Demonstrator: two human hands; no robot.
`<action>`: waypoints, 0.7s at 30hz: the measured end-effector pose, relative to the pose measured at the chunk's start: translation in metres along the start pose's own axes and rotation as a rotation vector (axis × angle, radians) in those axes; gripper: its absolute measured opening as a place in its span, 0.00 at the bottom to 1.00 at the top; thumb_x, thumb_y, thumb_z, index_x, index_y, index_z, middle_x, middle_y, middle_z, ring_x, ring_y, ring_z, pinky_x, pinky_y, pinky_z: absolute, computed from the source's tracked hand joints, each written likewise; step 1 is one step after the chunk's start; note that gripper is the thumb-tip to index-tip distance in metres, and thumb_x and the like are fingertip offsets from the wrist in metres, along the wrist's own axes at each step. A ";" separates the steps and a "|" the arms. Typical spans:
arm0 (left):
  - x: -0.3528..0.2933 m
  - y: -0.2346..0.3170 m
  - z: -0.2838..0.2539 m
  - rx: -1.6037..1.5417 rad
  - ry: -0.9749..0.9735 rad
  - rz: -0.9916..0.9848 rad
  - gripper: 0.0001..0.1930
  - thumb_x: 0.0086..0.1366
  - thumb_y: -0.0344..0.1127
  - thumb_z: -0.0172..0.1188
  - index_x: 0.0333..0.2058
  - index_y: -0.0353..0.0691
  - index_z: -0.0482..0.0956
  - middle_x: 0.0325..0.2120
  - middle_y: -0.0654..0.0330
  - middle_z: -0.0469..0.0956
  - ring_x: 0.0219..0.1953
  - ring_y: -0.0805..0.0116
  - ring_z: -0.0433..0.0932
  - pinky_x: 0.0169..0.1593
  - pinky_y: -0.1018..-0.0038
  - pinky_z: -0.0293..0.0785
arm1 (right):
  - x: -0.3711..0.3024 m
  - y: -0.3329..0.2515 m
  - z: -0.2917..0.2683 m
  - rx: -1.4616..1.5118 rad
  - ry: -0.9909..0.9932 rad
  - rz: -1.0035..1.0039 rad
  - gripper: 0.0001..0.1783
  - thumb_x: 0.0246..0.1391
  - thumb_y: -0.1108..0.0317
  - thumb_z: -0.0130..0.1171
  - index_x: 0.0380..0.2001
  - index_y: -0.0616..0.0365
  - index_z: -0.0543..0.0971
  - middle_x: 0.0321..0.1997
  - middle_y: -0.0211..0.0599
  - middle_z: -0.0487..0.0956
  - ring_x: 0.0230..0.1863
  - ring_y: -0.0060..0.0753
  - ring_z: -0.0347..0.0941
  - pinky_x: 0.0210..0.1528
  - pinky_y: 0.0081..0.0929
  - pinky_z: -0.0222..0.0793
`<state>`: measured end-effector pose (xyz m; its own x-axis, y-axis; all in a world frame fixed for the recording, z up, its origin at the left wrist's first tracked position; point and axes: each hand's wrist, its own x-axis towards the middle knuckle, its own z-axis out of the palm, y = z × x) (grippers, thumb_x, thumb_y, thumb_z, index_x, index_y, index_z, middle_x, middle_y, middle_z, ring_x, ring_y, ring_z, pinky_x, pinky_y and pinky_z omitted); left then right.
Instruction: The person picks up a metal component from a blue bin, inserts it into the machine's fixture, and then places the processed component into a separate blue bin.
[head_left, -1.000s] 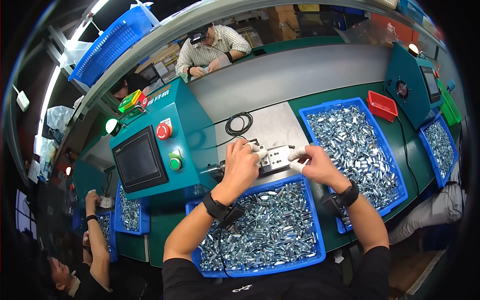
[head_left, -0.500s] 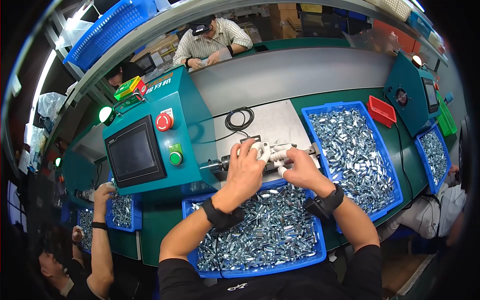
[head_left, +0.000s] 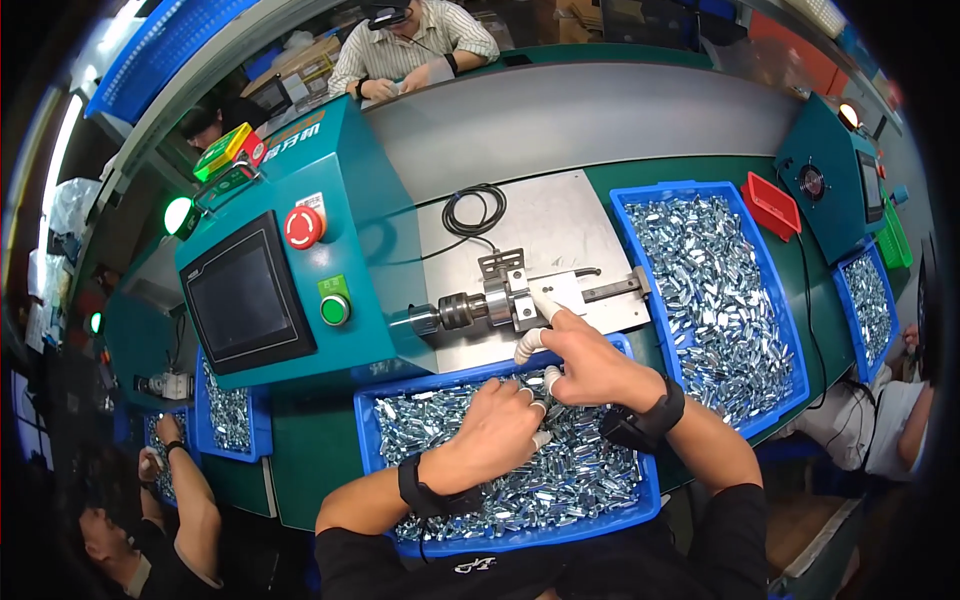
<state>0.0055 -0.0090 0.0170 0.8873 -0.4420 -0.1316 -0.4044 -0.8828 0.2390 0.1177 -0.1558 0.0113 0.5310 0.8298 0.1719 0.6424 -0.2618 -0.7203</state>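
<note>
My left hand (head_left: 497, 428) is down in the near blue bin (head_left: 366, 428) of small shiny metal parts (head_left: 560, 470), fingers curled among them; what they hold is hidden. My right hand (head_left: 592, 365) reaches over the bin's far edge, white covers on its fingertips. Its index finger is stretched out against the pale sliding block (head_left: 562, 292) of the fixture, thumb and other fingers apart from it. Left of that block, a round metal chuck (head_left: 462, 311) and a clamp (head_left: 514, 300) sit in line with the teal machine's shaft (head_left: 418, 320).
The teal machine (head_left: 375, 215) stands left, with a dark screen (head_left: 248, 292), red stop button (head_left: 303, 228) and green button (head_left: 335, 310). A coiled black cable (head_left: 474, 212) lies behind the fixture. Right are a second parts bin (head_left: 795, 372) and red tray (head_left: 770, 205). Co-workers sit around.
My left hand has left the fixture and dropped into the near bin. My right hand has drawn back slightly toward me, index finger still at the block. The view has shifted a little.
</note>
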 end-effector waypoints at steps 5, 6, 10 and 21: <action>-0.003 -0.001 0.013 0.007 0.013 0.062 0.12 0.51 0.42 0.65 0.27 0.39 0.81 0.26 0.59 0.74 0.36 0.60 0.72 0.39 0.65 0.65 | -0.003 0.013 -0.004 0.193 0.012 0.018 0.23 0.34 0.81 0.58 0.40 0.58 0.77 0.66 0.60 0.58 0.66 0.56 0.57 0.65 0.35 0.54; -0.002 0.000 0.014 0.006 -0.005 0.066 0.12 0.51 0.42 0.65 0.28 0.40 0.81 0.26 0.59 0.74 0.36 0.60 0.72 0.39 0.65 0.65 | -0.005 0.022 -0.003 0.482 0.007 0.065 0.21 0.36 0.82 0.58 0.40 0.59 0.77 0.67 0.58 0.57 0.67 0.52 0.56 0.65 0.35 0.54; -0.002 -0.003 0.012 -0.006 -0.060 0.090 0.13 0.52 0.43 0.64 0.30 0.40 0.81 0.26 0.60 0.73 0.37 0.61 0.71 0.40 0.65 0.65 | -0.005 0.044 -0.003 1.090 0.011 0.152 0.18 0.41 0.84 0.57 0.39 0.61 0.77 0.67 0.50 0.60 0.65 0.40 0.60 0.64 0.32 0.57; -0.002 -0.007 0.001 -0.130 -0.062 0.136 0.12 0.51 0.40 0.65 0.32 0.41 0.81 0.28 0.60 0.73 0.38 0.61 0.71 0.41 0.66 0.63 | -0.006 0.041 -0.005 0.976 0.026 0.128 0.14 0.45 0.83 0.57 0.38 0.61 0.78 0.64 0.46 0.65 0.59 0.34 0.67 0.61 0.29 0.61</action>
<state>0.0068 -0.0020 0.0143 0.8093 -0.5685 -0.1478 -0.4841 -0.7880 0.3804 0.1430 -0.1740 -0.0161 0.5841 0.8094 0.0602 -0.1530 0.1826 -0.9712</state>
